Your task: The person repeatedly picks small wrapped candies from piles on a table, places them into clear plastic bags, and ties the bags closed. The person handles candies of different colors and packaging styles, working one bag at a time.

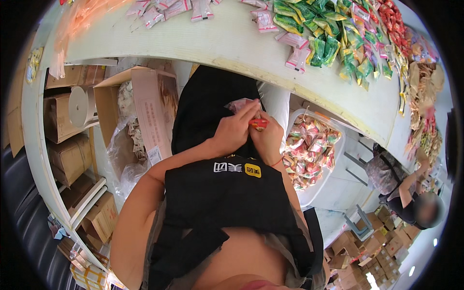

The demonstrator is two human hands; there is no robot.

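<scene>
Both hands meet over my black apron, just below the table edge. My left hand [233, 131] is closed at the fingertips on a small clear plastic bag [239, 104] with reddish contents. Touching it, my right hand [267, 136] has a red wrapped packet [258, 124] between its fingers and thumb. The fingers partly hide both bag and packet. Right of my right hand stands a clear plastic bin [337, 163] full of small filled bags [308, 148] with red and green packets. On the table lie green and yellow packets [319, 50] and pink-white packets [264, 21].
A white table [163, 43] curves across the top, with orange plastic bags [87, 18] at left and red packets [391, 21] at right. An open cardboard box [152, 108] stands left, beside shelves of boxes. A co-worker [406, 195] is at far right, near a grey stool [359, 224].
</scene>
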